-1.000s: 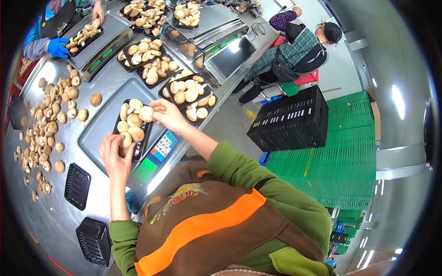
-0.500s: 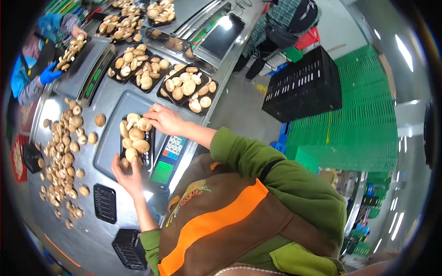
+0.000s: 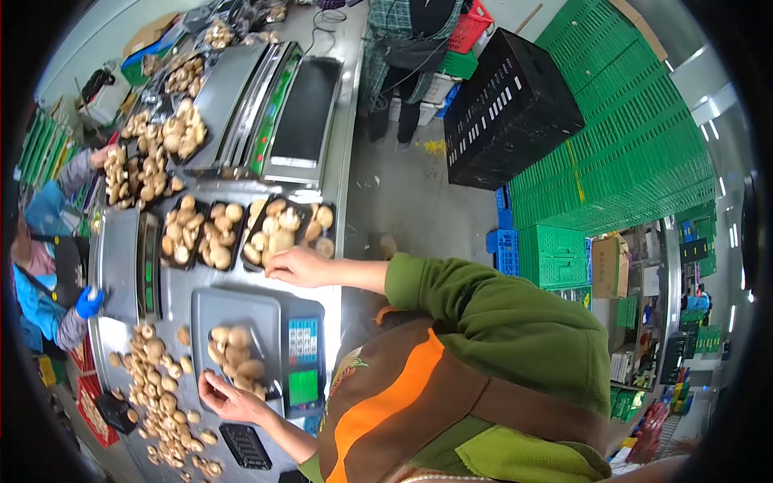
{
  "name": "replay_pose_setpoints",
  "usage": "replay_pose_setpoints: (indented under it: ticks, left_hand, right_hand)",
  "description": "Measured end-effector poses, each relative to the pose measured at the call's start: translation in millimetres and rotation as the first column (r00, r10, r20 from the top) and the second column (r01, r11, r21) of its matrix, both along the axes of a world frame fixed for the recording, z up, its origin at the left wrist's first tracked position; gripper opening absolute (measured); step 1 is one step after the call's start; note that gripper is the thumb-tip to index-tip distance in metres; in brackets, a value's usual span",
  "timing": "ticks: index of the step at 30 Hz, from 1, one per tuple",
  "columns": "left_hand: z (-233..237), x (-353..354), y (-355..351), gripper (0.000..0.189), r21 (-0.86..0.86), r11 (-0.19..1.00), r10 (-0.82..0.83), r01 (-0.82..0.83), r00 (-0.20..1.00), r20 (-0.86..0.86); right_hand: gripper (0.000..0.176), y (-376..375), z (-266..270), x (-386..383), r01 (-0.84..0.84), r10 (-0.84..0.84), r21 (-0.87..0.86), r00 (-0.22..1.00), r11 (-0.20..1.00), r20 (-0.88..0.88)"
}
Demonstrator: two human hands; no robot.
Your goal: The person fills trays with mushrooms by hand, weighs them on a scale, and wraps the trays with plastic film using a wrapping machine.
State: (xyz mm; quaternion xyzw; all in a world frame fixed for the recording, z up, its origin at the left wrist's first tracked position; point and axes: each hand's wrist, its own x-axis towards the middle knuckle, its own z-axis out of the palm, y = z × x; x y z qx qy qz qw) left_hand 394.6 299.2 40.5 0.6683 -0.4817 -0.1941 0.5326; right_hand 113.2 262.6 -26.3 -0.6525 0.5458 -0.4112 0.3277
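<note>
A black tray of brown mushrooms (image 3: 235,354) rests on the grey platform of a weighing scale (image 3: 276,310), blurred by motion. Beside its lower left end is my left hand (image 3: 232,399), fingers curled in toward the thumb; what they hold, if anything, is hidden. My right hand (image 3: 299,267) reaches to the near edge of another filled mushroom tray (image 3: 276,229) beyond the scale. Its fingers are pressed together against that tray's mushrooms, and I cannot make out what is between them. Loose mushrooms (image 3: 165,394) lie left of the scale.
An empty black tray (image 3: 245,447) lies below the scale. More filled trays (image 3: 183,232) stand beyond it. Across the table, a co-worker's blue-gloved hand (image 3: 89,303) is near a second scale (image 3: 121,266). A black crate (image 3: 515,113) and stacked green crates (image 3: 628,137) stand at right.
My right hand has left the tray on the scale and moved to a filled tray beyond it. My left hand has drawn off that tray's end, its fingers curling. The view has shifted.
</note>
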Motion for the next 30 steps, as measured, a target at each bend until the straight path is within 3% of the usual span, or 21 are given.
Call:
replay_pose_setpoints:
  ticks: [3,5,6,7,8,9,11,12,13,16,21,27,29,30]
  left_hand:
    - [-18,-75,-24,0.016,-0.071,0.977,-0.207,0.201,0.975,-0.078]
    - [-29,-130,-39,0.014,0.034,0.955,-0.29,0.295,0.952,-0.102]
    - [-31,-162,-47,0.014,0.001,0.934,-0.352,0.356,0.922,-0.163]
    - [-36,-186,-58,0.015,-0.026,0.911,-0.413,0.412,0.911,-0.015]
    - [-33,-209,-66,0.017,0.053,0.895,-0.439,0.443,0.896,-0.069]
    - [-29,-234,-77,0.02,0.111,0.878,-0.451,0.465,0.883,-0.133]
    - [-25,-284,-101,0.024,-0.009,0.91,-0.406,0.414,0.888,-0.217]
    - [-31,-294,-117,0.034,-0.036,0.895,-0.437,0.445,0.855,-0.281]
    - [-39,-300,-129,0.042,-0.025,0.894,-0.431,0.448,0.841,-0.327]
    - [-13,-322,-159,0.046,0.046,0.93,-0.325,0.365,0.874,-0.363]
    - [-18,-318,-233,0.05,0.024,0.989,-0.096,0.145,0.762,-0.64]
    - [-29,-315,-306,0.065,0.01,1.0,0.019,-0.017,0.704,-0.71]
    - [-46,-308,-323,0.068,0.039,0.996,0.08,-0.076,0.692,-0.717]
    - [-50,-307,-324,0.068,0.06,0.994,0.108,-0.093,0.682,-0.724]
  right_hand:
    - [0.016,0,-3,-65,0.005,-0.004,0.05,1.0,0.999,-0.019]
    - [0.015,0,-1,-117,0.056,-0.055,0.052,0.998,0.997,-0.032]
    - [0.015,1,2,-144,0.08,-0.079,0.04,0.996,0.996,-0.037]
    - [0.016,-1,-2,-175,0.061,-0.058,0.062,0.997,0.996,-0.045]
    - [0.016,3,-7,-201,0.106,-0.101,0.077,0.993,0.991,-0.065]
    - [0.016,0,-9,-230,0.139,-0.131,0.075,0.987,0.987,-0.096]
    - [0.015,-1,-11,-278,0.175,-0.247,0.348,0.953,0.921,0.176]
    - [0.016,-5,-14,-299,0.188,-0.293,0.412,0.933,0.892,0.209]
    - [0.016,-10,-18,-316,0.148,-0.25,0.424,0.948,0.893,0.197]
    - [0.018,-50,0,-349,0.21,-0.34,0.424,0.904,0.881,0.26]
    - [0.02,-162,27,-354,0.01,-0.178,0.335,0.862,0.942,0.475]
    - [0.022,-324,76,-310,-0.259,0.162,0.188,0.895,0.948,0.416]
    - [0.025,-385,68,-288,-0.306,0.294,0.05,0.942,0.951,0.159]
    - [0.026,-409,63,-274,-0.321,0.309,0.046,0.935,0.946,0.173]
